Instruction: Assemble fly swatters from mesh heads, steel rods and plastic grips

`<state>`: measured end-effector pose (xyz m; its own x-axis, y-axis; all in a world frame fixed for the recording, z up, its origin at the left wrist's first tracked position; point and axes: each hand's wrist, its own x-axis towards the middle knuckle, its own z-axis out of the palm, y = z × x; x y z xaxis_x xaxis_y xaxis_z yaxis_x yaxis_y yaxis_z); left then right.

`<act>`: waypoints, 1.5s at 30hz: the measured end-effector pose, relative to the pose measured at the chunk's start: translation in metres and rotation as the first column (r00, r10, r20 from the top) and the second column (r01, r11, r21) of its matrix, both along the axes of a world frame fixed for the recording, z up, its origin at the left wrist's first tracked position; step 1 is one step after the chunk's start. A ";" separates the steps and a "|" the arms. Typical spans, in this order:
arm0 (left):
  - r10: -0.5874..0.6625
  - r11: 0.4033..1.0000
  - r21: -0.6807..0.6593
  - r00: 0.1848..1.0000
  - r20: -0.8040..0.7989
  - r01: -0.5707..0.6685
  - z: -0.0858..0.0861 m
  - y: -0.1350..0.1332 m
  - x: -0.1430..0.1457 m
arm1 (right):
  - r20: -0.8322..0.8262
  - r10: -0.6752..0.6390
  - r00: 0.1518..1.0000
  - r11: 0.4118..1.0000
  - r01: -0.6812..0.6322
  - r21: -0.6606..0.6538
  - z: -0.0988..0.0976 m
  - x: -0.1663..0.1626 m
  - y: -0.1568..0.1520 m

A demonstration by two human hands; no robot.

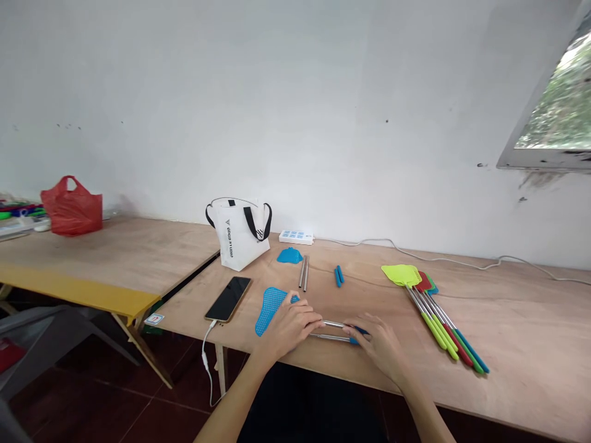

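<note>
My left hand [295, 323] is closed around the left end of a shiny metal tube [333, 324]. My right hand [378, 346] grips the blue handle [362, 330] at this tube's right end, fingers over its top. Closer to the table's front edge lies a second metal tube [330, 337] with a blue handle [353, 340], beside my right thumb. Partly behind my left hand lies a blue perforated fly swatter head [268, 309]. Another blue swatter head [289, 255] is farther back. Two bare metal tubes [304, 274] and two loose blue handles [339, 276] lie beyond my hands.
Several fly swatters [434, 320] with coloured handles are piled at the right. A phone [228, 299] on a white cable lies left, before a white bag [242, 237]. A power strip [296, 236] sits by the wall. A red plastic bag [72, 209] stands on the other table.
</note>
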<state>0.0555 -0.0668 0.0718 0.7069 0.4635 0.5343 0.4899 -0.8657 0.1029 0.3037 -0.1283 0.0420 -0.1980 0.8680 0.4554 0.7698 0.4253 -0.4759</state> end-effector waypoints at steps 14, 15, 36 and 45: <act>0.131 0.966 -0.217 0.990 -0.051 -0.139 -0.046 0.023 0.001 | 0.132 -0.038 0.991 0.994 0.051 -0.093 -0.033 0.032 0.018; 0.128 0.962 -0.236 0.990 -0.060 -0.139 -0.045 0.024 -0.003 | 0.117 -0.016 0.993 0.993 0.030 -0.117 -0.032 0.033 0.018; 0.148 0.838 -0.501 0.974 -0.172 -0.216 -0.033 0.031 -0.027 | 0.039 -0.002 0.999 0.989 0.008 -0.150 -0.044 0.045 0.021; 0.162 0.874 -0.434 0.974 -0.160 -0.217 -0.039 0.037 -0.027 | 0.041 -0.009 0.999 0.993 0.014 -0.121 -0.046 0.047 0.023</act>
